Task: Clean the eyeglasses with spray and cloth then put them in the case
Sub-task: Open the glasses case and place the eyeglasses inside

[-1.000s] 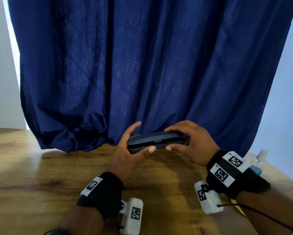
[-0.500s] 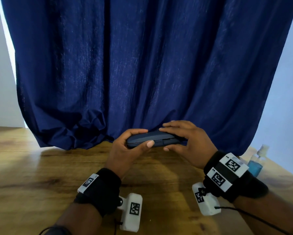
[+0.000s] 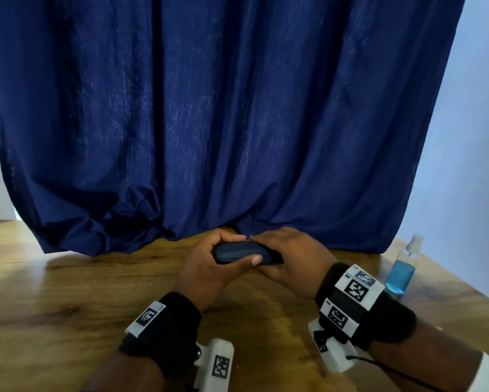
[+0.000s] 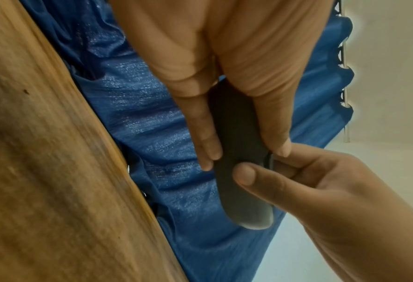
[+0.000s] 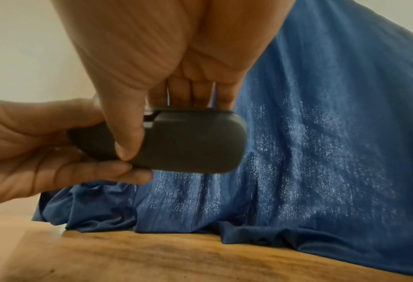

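A dark grey eyeglasses case [image 3: 239, 251] [image 4: 240, 171] [image 5: 188, 141] is held above the wooden table [image 3: 67, 292], its lid closed. My left hand [image 3: 209, 267] grips its left end, thumb in front and fingers over the top. My right hand [image 3: 288, 256] [image 5: 138, 106] grips the right end, thumb underneath and fingers on the lid. The eyeglasses and the cloth are not in view. A clear spray bottle [image 3: 403, 268] with blue liquid stands on the table at the far right.
A dark blue curtain [image 3: 223, 123] hangs behind the table and bunches on its back edge. Bare wood lies to the left and in front of my hands.
Both hands have closed round the case, the left fingers curling over its top. They have brought it slightly down and toward me. The spray bottle has come more into view.
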